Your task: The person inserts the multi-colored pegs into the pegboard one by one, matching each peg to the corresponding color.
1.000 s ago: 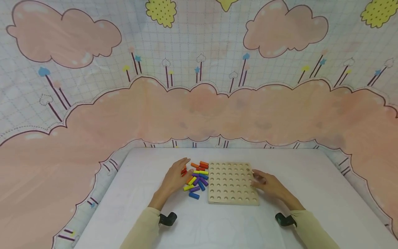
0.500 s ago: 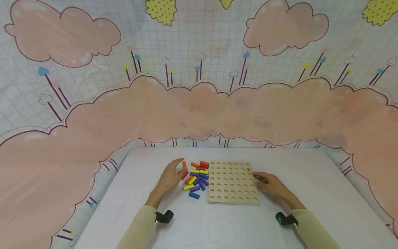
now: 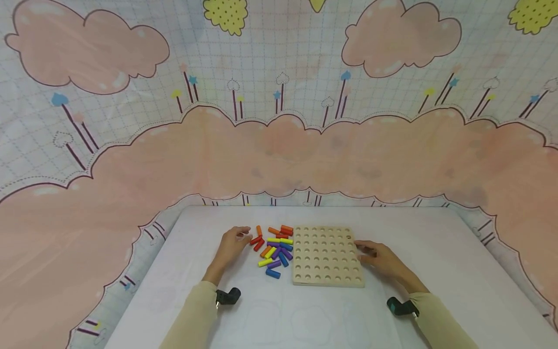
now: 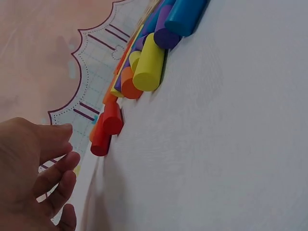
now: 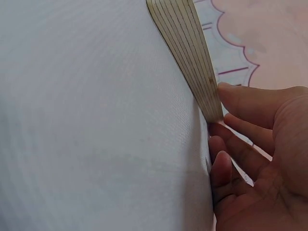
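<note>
My left hand (image 3: 231, 246) is just left of a loose pile of coloured pegs, holding nothing. Its fingers are loosely bent, close to a red peg (image 3: 259, 245) but apart from it in the left wrist view, where another red peg (image 4: 112, 118) shows too. A square wooden pegboard (image 3: 322, 282) with rows of round holes lies right of the pile. At its right edge rests my right hand (image 3: 381, 258). The right wrist view shows the thumb (image 5: 250, 103) at the board's layered side (image 5: 185, 53) and the other fingers loosely bent by its corner.
Orange (image 3: 259, 231), yellow (image 3: 265, 262), purple (image 3: 274, 264) and blue (image 3: 272, 274) pegs lie scattered against the board's left side. All sit on a white table (image 3: 305, 320). A patterned cloth (image 3: 279, 160) hangs behind it.
My left hand has drawn back leftward from the pegs, uncovering the red and orange ones at the pile's left. The right hand stays at the board's edge.
</note>
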`<state>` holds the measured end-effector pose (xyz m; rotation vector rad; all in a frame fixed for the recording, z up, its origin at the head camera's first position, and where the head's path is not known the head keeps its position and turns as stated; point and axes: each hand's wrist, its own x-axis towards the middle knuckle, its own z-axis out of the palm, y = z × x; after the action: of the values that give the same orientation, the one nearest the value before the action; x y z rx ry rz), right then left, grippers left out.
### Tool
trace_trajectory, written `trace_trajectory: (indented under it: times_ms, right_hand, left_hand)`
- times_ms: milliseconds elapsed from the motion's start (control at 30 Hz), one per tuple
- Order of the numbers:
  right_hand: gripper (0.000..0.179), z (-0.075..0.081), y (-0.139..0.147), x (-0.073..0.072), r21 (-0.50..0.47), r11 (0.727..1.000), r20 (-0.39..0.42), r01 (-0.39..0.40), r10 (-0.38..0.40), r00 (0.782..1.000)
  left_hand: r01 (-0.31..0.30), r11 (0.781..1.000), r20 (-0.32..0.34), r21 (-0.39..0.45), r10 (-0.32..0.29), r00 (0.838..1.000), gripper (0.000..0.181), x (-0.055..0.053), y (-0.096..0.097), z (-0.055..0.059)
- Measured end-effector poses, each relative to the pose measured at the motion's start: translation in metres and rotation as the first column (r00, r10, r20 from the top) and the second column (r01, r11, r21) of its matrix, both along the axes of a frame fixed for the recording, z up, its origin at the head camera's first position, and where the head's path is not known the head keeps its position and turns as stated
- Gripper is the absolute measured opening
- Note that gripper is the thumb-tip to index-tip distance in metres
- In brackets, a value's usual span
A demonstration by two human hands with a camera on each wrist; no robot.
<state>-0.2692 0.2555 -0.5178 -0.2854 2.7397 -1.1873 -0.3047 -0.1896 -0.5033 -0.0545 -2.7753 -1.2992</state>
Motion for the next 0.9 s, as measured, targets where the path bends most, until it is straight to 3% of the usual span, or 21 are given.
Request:
trace_trajectory:
  times_ms: [200,500,633,900]
  right_hand:
    - [0.047,-0.004,0.001,0.0,0.002,1.0,-0.012,-0.004,0.004,1.0]
    - [0.047,-0.004,-0.001,0.001,0.009,1.0,-0.019,0.01,-0.01,1.0]
    - [0.047,-0.003,-0.001,0.001,0.013,1.0,-0.017,0.015,-0.015,1.0]
    - [0.047,-0.004,0.0,0.0,0.012,1.0,-0.022,0.015,-0.015,1.0]
  left_hand:
    - [-0.016,0.997,0.086,-0.08,0.023,0.996,0.028,-0.003,-0.001,-0.009]
    - [-0.027,0.985,0.033,-0.168,0.033,0.999,0.021,-0.003,-0.001,-0.013]
    - [-0.028,0.988,0.015,-0.153,0.03,0.999,0.021,-0.003,-0.002,-0.013]
    - [-0.052,0.999,-0.024,-0.003,0.052,0.998,0.021,-0.002,-0.002,-0.011]
